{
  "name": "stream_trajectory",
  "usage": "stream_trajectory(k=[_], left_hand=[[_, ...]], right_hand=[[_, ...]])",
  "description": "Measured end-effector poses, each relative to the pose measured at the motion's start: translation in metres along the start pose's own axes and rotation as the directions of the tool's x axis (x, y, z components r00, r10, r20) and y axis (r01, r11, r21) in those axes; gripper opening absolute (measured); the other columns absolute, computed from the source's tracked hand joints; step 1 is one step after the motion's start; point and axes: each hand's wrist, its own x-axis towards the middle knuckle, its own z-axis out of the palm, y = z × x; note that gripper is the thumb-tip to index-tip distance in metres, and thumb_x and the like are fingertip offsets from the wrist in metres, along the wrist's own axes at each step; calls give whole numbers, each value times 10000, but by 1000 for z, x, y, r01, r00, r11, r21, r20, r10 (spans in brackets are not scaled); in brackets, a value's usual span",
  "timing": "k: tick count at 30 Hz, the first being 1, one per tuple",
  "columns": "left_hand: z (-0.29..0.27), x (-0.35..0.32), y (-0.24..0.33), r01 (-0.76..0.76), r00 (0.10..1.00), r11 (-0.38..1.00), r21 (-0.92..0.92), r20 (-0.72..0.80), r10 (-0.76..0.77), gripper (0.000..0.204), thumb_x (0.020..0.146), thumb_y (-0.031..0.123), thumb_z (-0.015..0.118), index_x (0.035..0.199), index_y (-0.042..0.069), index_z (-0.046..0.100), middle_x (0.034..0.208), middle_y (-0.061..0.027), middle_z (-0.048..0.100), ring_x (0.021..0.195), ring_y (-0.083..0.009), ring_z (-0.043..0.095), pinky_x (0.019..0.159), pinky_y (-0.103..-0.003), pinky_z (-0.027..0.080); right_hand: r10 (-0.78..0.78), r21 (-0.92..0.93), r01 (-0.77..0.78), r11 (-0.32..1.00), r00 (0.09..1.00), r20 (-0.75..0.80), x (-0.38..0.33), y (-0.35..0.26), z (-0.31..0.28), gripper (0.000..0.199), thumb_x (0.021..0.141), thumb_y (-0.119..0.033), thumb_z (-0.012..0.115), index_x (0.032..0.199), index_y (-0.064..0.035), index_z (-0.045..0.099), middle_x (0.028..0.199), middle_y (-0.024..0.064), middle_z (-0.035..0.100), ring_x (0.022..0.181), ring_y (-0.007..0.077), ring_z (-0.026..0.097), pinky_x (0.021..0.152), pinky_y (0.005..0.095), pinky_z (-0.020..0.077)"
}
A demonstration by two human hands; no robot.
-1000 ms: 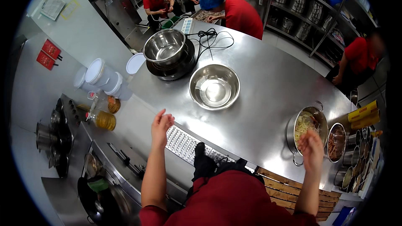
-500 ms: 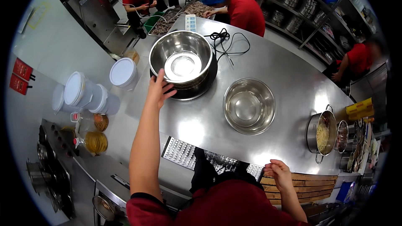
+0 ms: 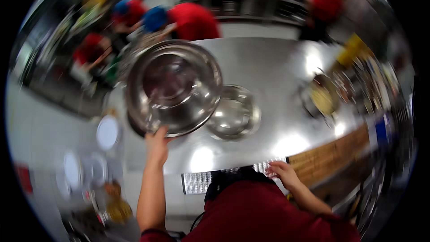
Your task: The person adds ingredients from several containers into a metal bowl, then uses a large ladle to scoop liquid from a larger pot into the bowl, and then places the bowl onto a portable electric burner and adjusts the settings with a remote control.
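A large stainless steel bowl (image 3: 197, 116) is tilted up above the left part of the steel table (image 3: 277, 67), its inside turned toward me. My left hand (image 3: 157, 145) grips the near rim of this bowl. Partly behind it, a smaller steel bowl (image 3: 239, 127) rests on the tabletop. Over the table's front edge is my right hand (image 3: 282, 170), loosely open with nothing in it. The large bowl hides most of the dark round base under it.
At the right stands a steel pot (image 3: 322, 101) with pale strips in it. White lidded buckets (image 3: 107, 132) and oil jugs (image 3: 118, 208) are at the left. A person in red (image 3: 192, 20) bends beyond the table. Wooden slats (image 3: 331, 157) lie by the front edge.
My left hand has closed on the large bowl's rim, and the bowl has come up and tilted. The view has turned to the right and blurred. My right hand stays near the table's edge.
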Motion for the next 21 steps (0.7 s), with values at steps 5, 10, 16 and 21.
stream_trajectory(k=[5,10,16,21], left_hand=[[60,-42,-17,-356,907,904,236,319,274,389,926,97,576,1264,-80,500,1277,-148,559,1137,-225,556,994,-339,422],[160,-89,-51,-439,592,890,119,784,187,739,938,-2,546,1553,101,149,1401,-129,470,1222,-210,505,1055,-333,382],[194,-115,-98,-299,548,932,205,836,-8,810,859,-136,475,1558,109,146,1450,-177,420,1190,-226,534,973,-289,432],[194,-100,-152,321,646,895,309,620,-446,481,839,11,564,1305,-19,447,1228,-140,570,1110,-275,577,878,-450,526]], right_hand=[[-35,-85,28,996,996,-85,0,34,-11,307,977,-136,569,1255,-8,554,1052,89,686,936,165,664,776,292,541],[-113,-543,-7,839,976,-187,-55,121,-40,393,958,-277,603,1274,-43,590,1186,129,671,1092,246,635,959,354,487],[12,-370,-148,917,939,-345,-108,159,-42,504,958,-396,576,1317,-42,566,1252,196,626,1184,320,587,1010,375,453],[-46,-413,-152,898,901,-432,-101,214,-56,619,967,-474,512,1382,-16,489,1338,218,561,1235,374,534,1052,404,414]])
